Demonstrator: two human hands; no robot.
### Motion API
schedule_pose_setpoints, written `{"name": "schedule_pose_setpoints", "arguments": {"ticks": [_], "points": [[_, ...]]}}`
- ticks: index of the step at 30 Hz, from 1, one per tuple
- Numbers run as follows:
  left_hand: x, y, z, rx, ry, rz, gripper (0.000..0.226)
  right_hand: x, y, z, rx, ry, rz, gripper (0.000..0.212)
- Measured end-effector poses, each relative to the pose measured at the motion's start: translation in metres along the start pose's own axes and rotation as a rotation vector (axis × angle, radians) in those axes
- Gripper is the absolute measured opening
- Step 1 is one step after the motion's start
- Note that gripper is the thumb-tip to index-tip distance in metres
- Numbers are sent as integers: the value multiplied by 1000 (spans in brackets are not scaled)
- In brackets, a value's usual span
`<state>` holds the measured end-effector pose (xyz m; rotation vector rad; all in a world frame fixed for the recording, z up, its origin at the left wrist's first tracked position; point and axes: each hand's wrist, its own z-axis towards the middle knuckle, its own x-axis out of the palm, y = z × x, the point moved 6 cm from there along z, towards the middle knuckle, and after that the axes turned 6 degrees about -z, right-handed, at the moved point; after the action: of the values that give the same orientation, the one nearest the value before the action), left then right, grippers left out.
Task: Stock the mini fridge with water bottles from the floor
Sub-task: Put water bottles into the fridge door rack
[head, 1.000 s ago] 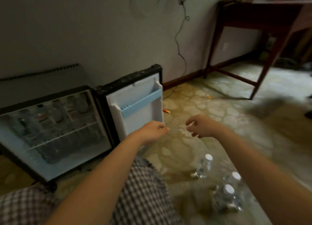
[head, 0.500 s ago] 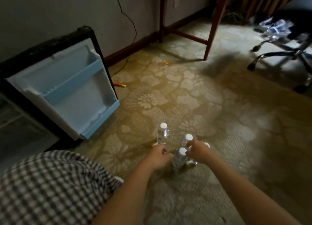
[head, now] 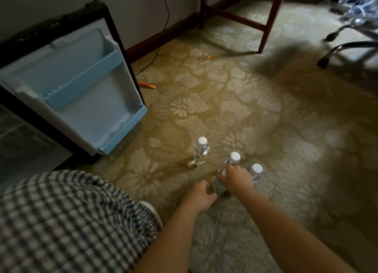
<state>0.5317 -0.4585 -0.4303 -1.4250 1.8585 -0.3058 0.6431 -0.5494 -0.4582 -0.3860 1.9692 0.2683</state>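
- While the right hand [head: 237, 177] wraps the neck of the middle bottle [head: 225, 174], grip closed round it just under the white cap, that bottle looks tilted; a quick yank could let it slip out or knock its neighbours.
- Left hand [head: 201, 197] sits low beside the same bottle's base, fingers curled; can't tell if it has hold of anything or only rests on the carpet [head: 266, 129].
- Far-side bottle [head: 255, 172] stands just beside the right hand, touching or nearly so; the wrist swinging toward the fridge door [head: 81, 88] could tip it, since it's a tall narrow thing on soft pile.
- Lone bottle [head: 201, 151] stands upright between the hands and the fridge door, right in the carry path; a low sweep would bowl it over.
- Fridge door hangs open, its blue lower shelf [head: 124, 127] near the lone bottle; a bottle carried low could clip that edge.
- Fridge interior barely shows, dark at the door's left; free space inside can't be judged, so an overfull shelf is a possible snag.
- Checked-fabric knee [head: 61, 221] sits below the door, crowding the route.
- Three bottles visible on the floor; judged mid-task.
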Motion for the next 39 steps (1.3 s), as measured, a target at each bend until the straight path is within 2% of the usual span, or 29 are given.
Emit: {"name": "schedule_pose_setpoints", "arguments": {"ticks": [6,15,18,22,26,30,33,35,39], "points": [[-13,6,-5,10,-31,-25,50,-21,5,-1,-83,49,-70,31],[-50,-17,-27,135,-102,-132,48,-135,42,-45,-451,-125,-174,33],[-83,-34,-39,210,-141,-147,47,-187,71,-73,-592,-212,-231,33],[-120,-55,-58,333,-195,-129,64,-229,101,-98,-727,-268,-269,37],[-183,-63,-84,418,-280,-112,72,-276,142,-121,-827,-326,-321,36],[-232,-61,-107,469,-314,-103,64,-310,182,-139,-906,-363,-412,33],[-261,-65,-132,586,-324,-135,59,-337,216,-151,-963,-415,-436,29],[-285,-61,-142,636,-403,-116,57,-353,237,-157,-995,-436,-425,26],[-334,-43,-152,620,-538,-177,58,-373,280,-164,-1043,-451,-389,25]]}}
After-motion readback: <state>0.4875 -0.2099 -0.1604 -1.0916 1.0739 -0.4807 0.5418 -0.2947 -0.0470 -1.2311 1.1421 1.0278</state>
